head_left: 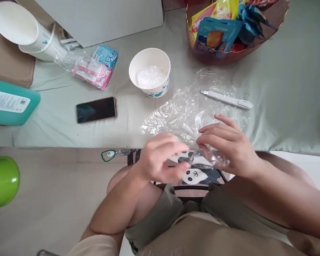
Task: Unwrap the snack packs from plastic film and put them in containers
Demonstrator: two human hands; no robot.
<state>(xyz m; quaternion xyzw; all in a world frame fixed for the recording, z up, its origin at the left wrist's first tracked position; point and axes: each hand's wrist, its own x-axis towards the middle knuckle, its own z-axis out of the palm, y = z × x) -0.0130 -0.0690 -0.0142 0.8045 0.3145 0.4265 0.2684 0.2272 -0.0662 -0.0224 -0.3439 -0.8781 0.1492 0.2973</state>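
Just over the table's front edge, my right hand [229,147] holds a crumpled piece of clear plastic film [210,159], its thumb side against the film and the other fingers stretched out. My left hand [160,156], slightly blurred, is beside the film's left end with thumb and forefinger apart; contact there is hard to make out. Beyond both hands lies a spread of clear plastic sheet [178,110]. A white utility knife [226,99] rests on that sheet, blade end to the left. Behind it stands a white paper cup [162,87] with crumpled clear plastic [151,75] inside.
A black phone [96,110] lies on the cloth-covered table [56,135]. Pink and blue packets [94,73] sit near more paper cups [14,23]. A snack basket [229,58] stands at back right, a grey box [117,17] behind, a green bottle [13,103] left.
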